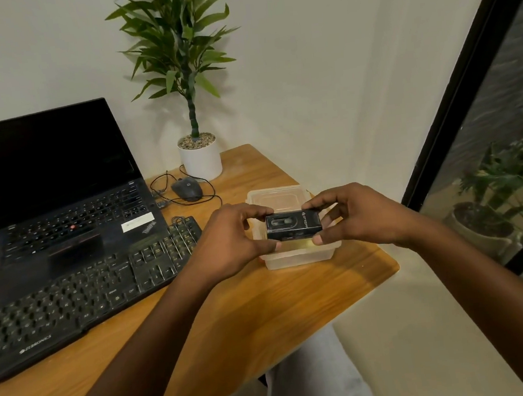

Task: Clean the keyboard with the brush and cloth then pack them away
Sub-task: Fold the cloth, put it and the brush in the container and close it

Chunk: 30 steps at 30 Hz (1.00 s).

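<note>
- Our left hand (pixel 235 235) and right hand (pixel 357 214) pinch the ends of a small black box (pixel 293 225), just above the clear container (pixel 285 195).
- The keyboard (pixel 72 299) lies left of the container on the surface (pixel 264 309).

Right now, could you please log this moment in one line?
left hand + right hand: pinch black box | over clear container

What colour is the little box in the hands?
Black, with pale lettering on top; the small box shows best in the head view.
</note>
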Available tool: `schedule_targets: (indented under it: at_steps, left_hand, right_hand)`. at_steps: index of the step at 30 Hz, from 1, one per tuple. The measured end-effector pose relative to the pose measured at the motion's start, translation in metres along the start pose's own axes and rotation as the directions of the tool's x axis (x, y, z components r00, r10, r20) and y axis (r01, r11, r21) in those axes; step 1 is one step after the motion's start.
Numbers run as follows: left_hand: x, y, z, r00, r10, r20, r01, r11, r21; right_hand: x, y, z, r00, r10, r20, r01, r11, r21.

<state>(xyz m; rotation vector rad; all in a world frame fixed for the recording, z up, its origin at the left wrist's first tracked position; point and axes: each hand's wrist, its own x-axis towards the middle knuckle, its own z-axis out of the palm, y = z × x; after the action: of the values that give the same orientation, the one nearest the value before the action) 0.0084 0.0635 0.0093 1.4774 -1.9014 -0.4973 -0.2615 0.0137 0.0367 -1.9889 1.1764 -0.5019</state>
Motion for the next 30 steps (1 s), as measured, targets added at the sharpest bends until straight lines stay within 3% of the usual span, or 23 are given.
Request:
schedule_targets:
  at_steps: [10,14,21,30]
  left_hand:
    - [0.031,-0.02,0.016,0.992,-0.036,0.117,0.024,0.995,0.102]
    - [0.036,-0.029,0.027,0.984,-0.08,0.162,0.05,0.981,0.185]
    - [0.044,-0.026,0.035,0.984,-0.023,0.174,-0.06,0.887,0.458]
    - [0.045,-0.02,0.033,0.974,-0.077,0.212,-0.033,0.881,0.473]
  right_hand:
    - [0.038,0.025,0.001,1.0,0.0,-0.012,-0.004,0.955,-0.295]
    - [0.046,0.033,0.007,0.999,0.036,-0.003,-0.035,0.938,-0.345]
    - [0.051,0.043,0.014,0.999,0.033,-0.017,-0.037,0.907,-0.42]
    - [0.049,0.042,0.017,0.999,0.051,-0.015,-0.052,0.884,-0.465]
